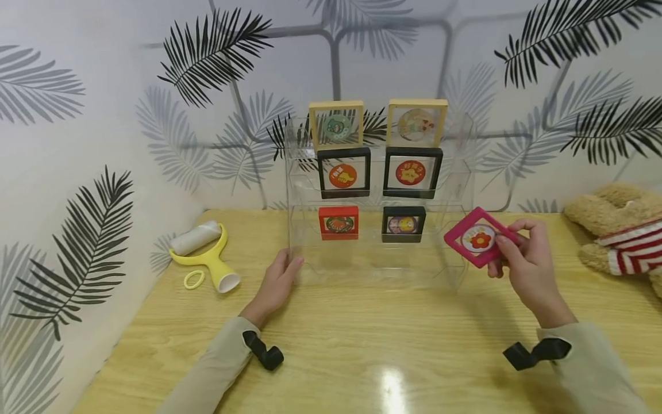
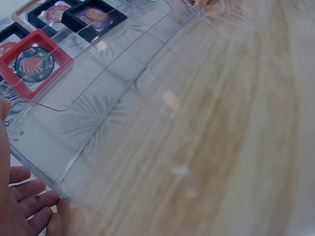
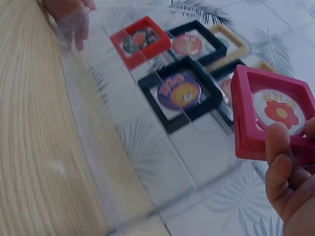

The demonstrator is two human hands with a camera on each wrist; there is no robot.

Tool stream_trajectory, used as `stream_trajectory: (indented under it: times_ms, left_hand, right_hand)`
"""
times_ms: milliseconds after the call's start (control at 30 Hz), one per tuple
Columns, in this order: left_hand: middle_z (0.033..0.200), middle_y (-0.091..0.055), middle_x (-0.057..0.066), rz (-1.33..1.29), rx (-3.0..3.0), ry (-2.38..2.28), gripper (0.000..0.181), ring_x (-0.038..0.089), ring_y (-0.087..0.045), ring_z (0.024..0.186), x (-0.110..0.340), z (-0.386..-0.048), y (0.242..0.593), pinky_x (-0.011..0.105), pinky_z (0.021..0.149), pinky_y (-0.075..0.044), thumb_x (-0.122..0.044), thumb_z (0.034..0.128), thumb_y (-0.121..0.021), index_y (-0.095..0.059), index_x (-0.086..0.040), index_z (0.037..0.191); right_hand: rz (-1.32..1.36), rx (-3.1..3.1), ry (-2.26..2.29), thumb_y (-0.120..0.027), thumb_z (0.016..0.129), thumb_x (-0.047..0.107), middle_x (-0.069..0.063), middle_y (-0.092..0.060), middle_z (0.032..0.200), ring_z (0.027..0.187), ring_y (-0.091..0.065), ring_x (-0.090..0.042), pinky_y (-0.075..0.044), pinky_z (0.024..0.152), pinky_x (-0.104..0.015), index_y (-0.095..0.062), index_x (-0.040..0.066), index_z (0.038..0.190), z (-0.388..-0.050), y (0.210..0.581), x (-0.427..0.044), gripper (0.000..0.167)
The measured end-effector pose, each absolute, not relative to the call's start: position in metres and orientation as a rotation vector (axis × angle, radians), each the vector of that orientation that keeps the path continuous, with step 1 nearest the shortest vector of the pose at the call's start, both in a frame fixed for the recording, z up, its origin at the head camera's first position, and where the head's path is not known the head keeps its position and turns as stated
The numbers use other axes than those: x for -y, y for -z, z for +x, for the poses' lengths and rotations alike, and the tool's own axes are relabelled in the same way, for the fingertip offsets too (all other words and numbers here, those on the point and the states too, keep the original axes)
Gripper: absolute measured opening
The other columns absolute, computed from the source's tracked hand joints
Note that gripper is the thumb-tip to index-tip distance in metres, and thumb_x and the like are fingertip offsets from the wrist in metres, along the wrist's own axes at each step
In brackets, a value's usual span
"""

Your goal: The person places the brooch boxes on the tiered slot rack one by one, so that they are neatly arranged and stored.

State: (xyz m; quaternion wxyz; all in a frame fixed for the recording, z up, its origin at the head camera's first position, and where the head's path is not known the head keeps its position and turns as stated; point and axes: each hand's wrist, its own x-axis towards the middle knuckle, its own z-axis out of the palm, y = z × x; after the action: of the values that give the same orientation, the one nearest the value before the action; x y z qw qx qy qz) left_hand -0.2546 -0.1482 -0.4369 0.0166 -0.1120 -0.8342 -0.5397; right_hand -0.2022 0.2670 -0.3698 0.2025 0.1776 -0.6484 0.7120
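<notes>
My right hand (image 1: 530,264) pinches a pink square display frame (image 1: 477,237) by its edge, tilted like a diamond, with a red-flower badge inside. It is held just right of a clear tiered display stand (image 1: 367,273). My left hand (image 1: 274,287) holds the stand's lower left side, thumb in front and fingers at the outer side. On the stand, two cream frames (image 1: 337,125) stand on top, two black frames (image 1: 343,173) in the middle, and a red frame (image 1: 338,223) beside a black frame (image 1: 403,224) below. The right wrist view shows the pink frame (image 3: 280,115) close up.
On the left of the wooden table (image 1: 362,345) lie a yellow Y-shaped handle with a clear roll (image 1: 209,253) and a small yellow ring (image 1: 193,280). A teddy bear (image 1: 620,230) in red-striped clothing lies at the right. A leaf-patterned wall stands behind.
</notes>
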Motion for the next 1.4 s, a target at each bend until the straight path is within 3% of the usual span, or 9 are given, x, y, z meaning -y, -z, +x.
stream_trajectory:
  times_ms: [400,567,700,900,1100,1300,1400]
  left_hand:
    - [0.134,-0.053,0.023,-0.337,2.576,1.676,0.045,0.036,-0.050,0.126,0.146,-0.258,0.439,0.053,0.105,-0.038,-0.027,0.1039,-0.043,-0.040,0.002,0.138]
    - [0.130,-0.055,0.022,-0.324,2.584,1.656,0.044,0.034,-0.052,0.122,0.148,-0.253,0.434,0.051,0.102,-0.040,-0.027,0.1038,-0.043,-0.042,0.003,0.136]
    - [0.132,-0.054,0.024,-0.320,2.586,1.674,0.046,0.036,-0.050,0.125,0.146,-0.249,0.430,0.052,0.104,-0.038,-0.027,0.1042,-0.042,-0.040,0.005,0.137]
    - [0.132,-0.054,0.023,-0.335,2.565,1.672,0.047,0.035,-0.051,0.125,0.146,-0.255,0.437,0.051,0.105,-0.038,-0.029,0.1034,-0.044,-0.041,0.004,0.137]
    - [0.132,-0.054,0.024,-0.340,2.558,1.683,0.047,0.034,-0.050,0.125,0.145,-0.256,0.437,0.051,0.105,-0.038,-0.030,0.1032,-0.045,-0.041,0.003,0.137]
    - [0.133,-0.054,0.023,-0.339,2.557,1.675,0.048,0.035,-0.050,0.126,0.146,-0.258,0.438,0.051,0.106,-0.037,-0.032,0.1028,-0.045,-0.042,0.002,0.136]
    - [0.133,-0.054,0.024,-0.342,2.561,1.659,0.048,0.035,-0.051,0.126,0.146,-0.258,0.438,0.051,0.105,-0.038,-0.032,0.1028,-0.045,-0.042,0.002,0.136]
  right_hand:
    - [0.628,2.132,-1.786,-0.047,0.098,-0.002,0.003,-0.066,0.081,0.042,-0.058,-0.014,-0.046,0.040,-0.023,-0.037,0.011,0.109,-0.217,0.364,-0.218,0.020]
    - [0.673,2.230,-1.746,-0.046,0.100,0.003,-0.018,-0.063,0.089,0.048,-0.062,-0.016,-0.051,0.045,-0.027,-0.030,-0.001,0.113,-0.224,0.364,-0.188,0.021]
    - [0.755,2.292,-1.736,-0.044,0.101,0.004,-0.030,-0.059,0.100,0.056,-0.065,-0.018,-0.053,0.049,-0.032,-0.028,-0.002,0.119,-0.229,0.367,-0.164,0.025]
    - [0.823,2.398,-1.677,-0.046,0.101,0.006,-0.026,-0.057,0.112,0.068,-0.065,-0.037,-0.055,0.055,-0.035,-0.032,0.004,0.126,-0.233,0.375,-0.131,0.028]
    - [0.820,2.411,-1.627,-0.049,0.099,0.005,-0.022,-0.059,0.114,0.068,-0.064,-0.033,-0.055,0.057,-0.032,-0.042,0.003,0.124,-0.242,0.378,-0.112,0.025]
    - [0.850,2.435,-1.512,-0.050,0.099,0.004,-0.017,-0.061,0.096,0.064,-0.061,-0.029,-0.050,0.054,-0.026,-0.049,0.004,0.120,-0.248,0.383,-0.103,0.021]
    - [0.865,2.492,-1.357,-0.053,0.098,0.004,-0.013,-0.061,0.096,0.066,-0.060,-0.023,-0.050,0.057,-0.026,-0.051,0.006,0.119,-0.249,0.388,-0.099,0.021]
